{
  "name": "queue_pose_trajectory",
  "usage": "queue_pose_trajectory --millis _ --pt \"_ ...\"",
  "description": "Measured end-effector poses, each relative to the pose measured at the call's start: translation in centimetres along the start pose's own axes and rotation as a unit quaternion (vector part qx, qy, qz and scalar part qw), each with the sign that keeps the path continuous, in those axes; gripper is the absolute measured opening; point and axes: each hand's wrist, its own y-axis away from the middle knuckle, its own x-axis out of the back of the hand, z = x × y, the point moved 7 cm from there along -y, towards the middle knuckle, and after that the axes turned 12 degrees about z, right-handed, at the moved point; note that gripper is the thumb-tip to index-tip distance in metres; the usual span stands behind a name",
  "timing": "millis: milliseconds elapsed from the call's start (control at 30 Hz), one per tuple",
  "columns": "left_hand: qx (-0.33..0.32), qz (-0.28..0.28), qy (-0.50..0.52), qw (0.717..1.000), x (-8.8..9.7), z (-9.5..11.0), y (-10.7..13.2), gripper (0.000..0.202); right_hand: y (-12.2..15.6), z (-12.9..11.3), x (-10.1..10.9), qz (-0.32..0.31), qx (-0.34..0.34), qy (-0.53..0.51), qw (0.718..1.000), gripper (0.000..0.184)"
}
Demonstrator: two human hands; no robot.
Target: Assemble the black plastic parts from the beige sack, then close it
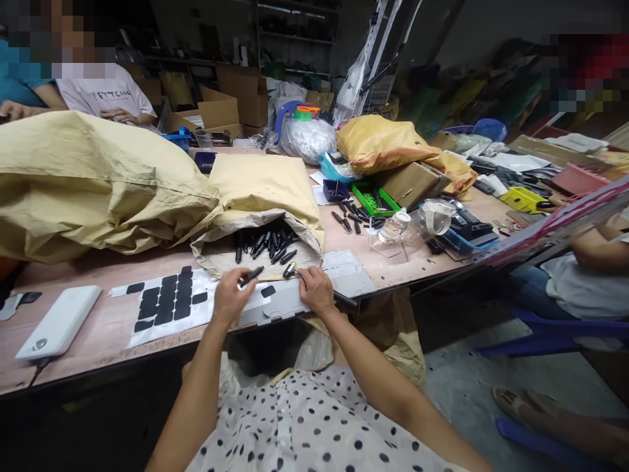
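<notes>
My left hand [230, 296] is closed on a slim black stick-shaped part [251, 276] at the table's near edge. My right hand [314, 290] is closed on a small tool with a metal tip [289, 269], close to the black part. Both hands hover over a white backing sheet [167, 313] that carries several black adhesive pads [167, 296]. Just beyond the hands, an open paper sack [260, 196] lies on its side with several more black parts [268, 246] in its mouth.
A big tan sack [88, 183] fills the left of the table. A white power bank [59, 321] lies at near left. Green [376, 198], blue and yellow trays, a clear jar [407, 226], boxes and bags crowd the right. Other people sit at far left and right.
</notes>
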Motion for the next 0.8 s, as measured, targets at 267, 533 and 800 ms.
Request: queue_pose_trajectory --millis 267,533,800 --pt "-0.024 -0.068 -0.020 0.997 -2.3 -0.6 4.7 0.012 -0.5 0.6 0.5 -0.025 -0.010 -0.037 0.999 0.032" --pt "-0.006 -0.080 -0.028 0.996 -2.6 -0.5 4.3 0.015 1.0 -3.8 3.2 0.006 -0.022 -0.200 0.980 0.037" --pt "0.006 -0.092 -0.008 0.996 -2.9 -0.7 4.3 0.014 2.3 -6.3 2.9 -0.051 0.006 -0.203 0.978 0.037"
